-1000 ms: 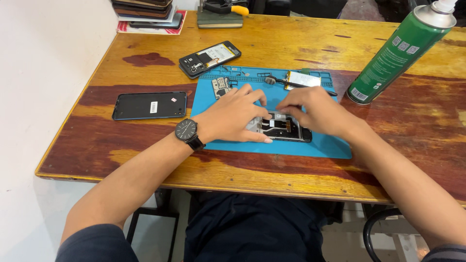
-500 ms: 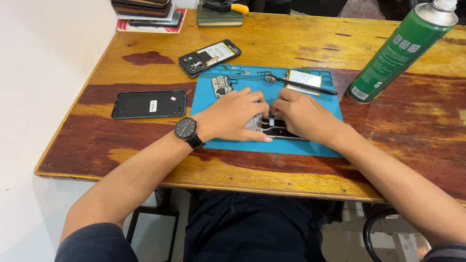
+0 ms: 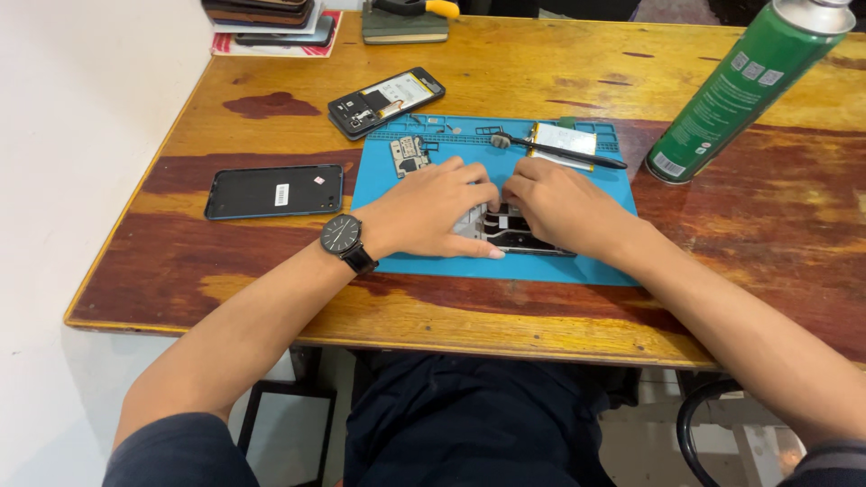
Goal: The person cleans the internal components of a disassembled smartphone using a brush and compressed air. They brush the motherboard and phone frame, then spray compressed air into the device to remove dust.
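Nearest us, both our hands press on an opened phone (image 3: 514,230) lying flat on the blue work mat (image 3: 577,266), which likely keeps it from sliding. Left hand (image 3: 433,209) lies palm-down, fingers spread, pinning the frame; right hand (image 3: 555,206) curls its fingertips into the innards, whether pinching a part we cannot tell. Beyond: circuit board (image 3: 408,155), battery (image 3: 564,140) under a black tool (image 3: 559,153). Farther: green spray can (image 3: 744,90), contents unseen.
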